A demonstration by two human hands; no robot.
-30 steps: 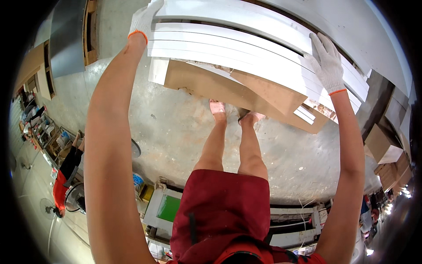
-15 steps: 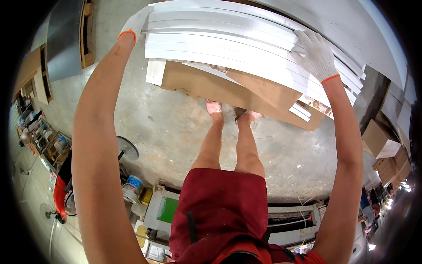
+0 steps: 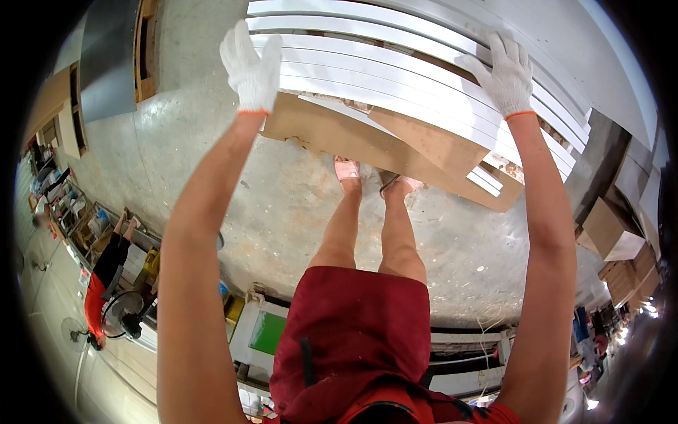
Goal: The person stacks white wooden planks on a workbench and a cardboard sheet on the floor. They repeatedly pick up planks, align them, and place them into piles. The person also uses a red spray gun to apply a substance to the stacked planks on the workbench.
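Note:
Long white strips (image 3: 367, 65) lie side by side across the top of the view, on brown board. My left hand (image 3: 253, 71), in a white knit glove with an orange cuff, is at their left ends with fingers spread and nothing held. My right hand (image 3: 508, 79), gloved the same way, rests on the strips toward their right ends, fingers apart and thumb out. Dark gaps separate the farther white strips (image 3: 304, 23) from the nearer group, whose strips lie close together. Whether the left palm touches the strips, I cannot tell.
Brown board (image 3: 332, 133) juts toward my feet on the concrete floor (image 3: 282, 191). Boxes (image 3: 613, 226) stand at right, a dark grey sheet (image 3: 108, 56) at far left. Behind me are a bench with a green panel (image 3: 268, 332), a fan (image 3: 123, 314) and a person in red (image 3: 94, 304).
My left hand has come off the far left corner, moving right and nearer, with its fingers now spread. Gaps between the farther strips have widened. The right hand has shifted slightly farther away.

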